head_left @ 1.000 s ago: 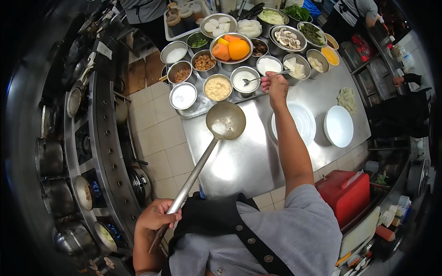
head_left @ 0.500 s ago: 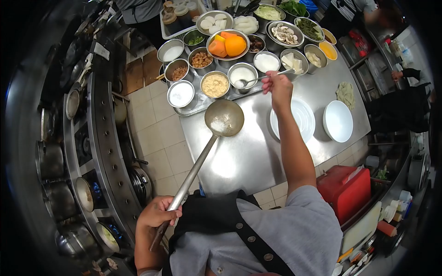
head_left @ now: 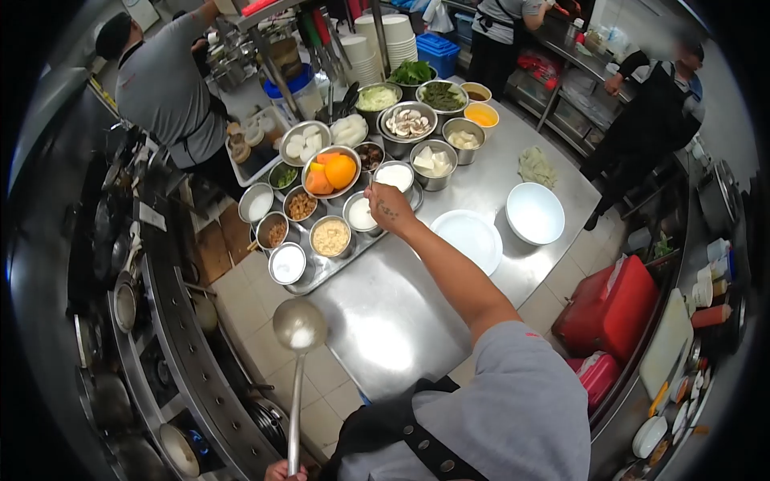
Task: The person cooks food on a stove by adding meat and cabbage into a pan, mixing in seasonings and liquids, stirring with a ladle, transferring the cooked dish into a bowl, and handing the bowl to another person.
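My left hand (head_left: 284, 471), partly cut off at the bottom edge, is closed round the long handle of a metal ladle (head_left: 287, 322). White powder lies in the ladle's bowl, left of the steel table's edge. My right hand (head_left: 391, 210) is closed over the spice bowls, gripping a spoon that it almost wholly hides. Just below that hand is a steel bowl of white powder (head_left: 360, 215), and right behind it another bowl of white powder (head_left: 394, 175). A bowl of crumbly yellow seasoning (head_left: 330, 238) and a further white powder bowl (head_left: 287, 264) stand nearer the ladle.
A white plate (head_left: 468, 242), a white bowl (head_left: 535, 214) and a green cloth (head_left: 537, 167) lie on the steel table (head_left: 385, 301). Burners with a lit pan (head_left: 178, 449) run along the left. Co-workers stand at upper left (head_left: 164, 92) and right (head_left: 654, 120).
The view has tilted up. My right hand has turned over the powder bowls, hiding the spoon. The ladle has swung more upright, and its powder sits in a clearer mound.
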Available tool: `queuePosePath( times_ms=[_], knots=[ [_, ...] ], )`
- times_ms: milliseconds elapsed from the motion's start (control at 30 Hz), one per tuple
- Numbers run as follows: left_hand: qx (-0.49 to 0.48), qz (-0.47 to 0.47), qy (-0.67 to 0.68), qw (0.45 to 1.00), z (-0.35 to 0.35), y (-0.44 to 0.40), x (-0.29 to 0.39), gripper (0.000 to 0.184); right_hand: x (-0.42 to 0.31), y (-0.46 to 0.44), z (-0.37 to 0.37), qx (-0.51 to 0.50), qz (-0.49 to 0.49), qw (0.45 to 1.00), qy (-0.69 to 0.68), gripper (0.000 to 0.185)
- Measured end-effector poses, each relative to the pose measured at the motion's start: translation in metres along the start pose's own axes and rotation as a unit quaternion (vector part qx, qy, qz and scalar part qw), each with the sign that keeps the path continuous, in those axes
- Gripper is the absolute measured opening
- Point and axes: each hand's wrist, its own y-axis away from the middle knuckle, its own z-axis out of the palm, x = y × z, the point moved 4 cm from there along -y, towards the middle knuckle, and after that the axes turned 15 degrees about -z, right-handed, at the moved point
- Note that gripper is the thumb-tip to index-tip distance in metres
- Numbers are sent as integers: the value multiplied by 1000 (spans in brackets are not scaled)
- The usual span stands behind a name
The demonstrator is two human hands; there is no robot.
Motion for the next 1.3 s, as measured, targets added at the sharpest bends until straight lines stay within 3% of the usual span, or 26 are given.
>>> queuePosePath(
  times_ms=[100,200,400,433,533,633,767,900,967,1033,1100,1133,1167,1233,1300],
  knots=[
    [40,30,53,997,-31,1,-41,12,-6,-8,-1,-14,22,999,-24,22],
    [75,32,78,994,-46,-6,-66,13,-19,-9,16,-56,-109,992,17,21],
    [232,15,166,958,-32,-9,-91,22,-13,-2,15,-25,7,1000,-2,23],
    [197,42,124,972,-28,-8,-86,24,-14,-3,15,-33,14,999,4,23],
    [215,-38,120,968,-45,-19,-104,22,-19,-5,11,-44,26,999,17,24],
    [159,-12,204,966,-55,-27,-126,19,-21,-3,8,-37,32,999,19,25],
    [209,-128,240,940,-74,-48,-156,13,-20,0,11,-34,34,998,33,26],
    [193,-109,248,943,-81,-58,-165,11,-47,14,-8,32,46,991,124,31],
    [186,-101,256,943,-84,-62,-171,10,-81,33,-12,59,49,996,53,37],
    [179,-94,261,944,-87,-69,-175,9,-117,66,17,-15,10,998,-58,32],
    [175,-81,268,944,-93,-75,-179,10,-142,122,75,-97,-107,966,-213,28],
    [171,-71,271,945,-96,-78,-181,10,-172,141,79,-273,-53,933,-228,26],
    [163,-55,278,945,-102,-82,-182,10,-202,157,79,-348,-37,905,-243,25],
    [126,-12,300,946,-116,-96,-187,11,-234,186,87,-395,-67,874,-274,30],
    [-2,31,403,915,-133,-130,-197,15,-253,203,90,-423,-71,849,-309,33]
  ],
)
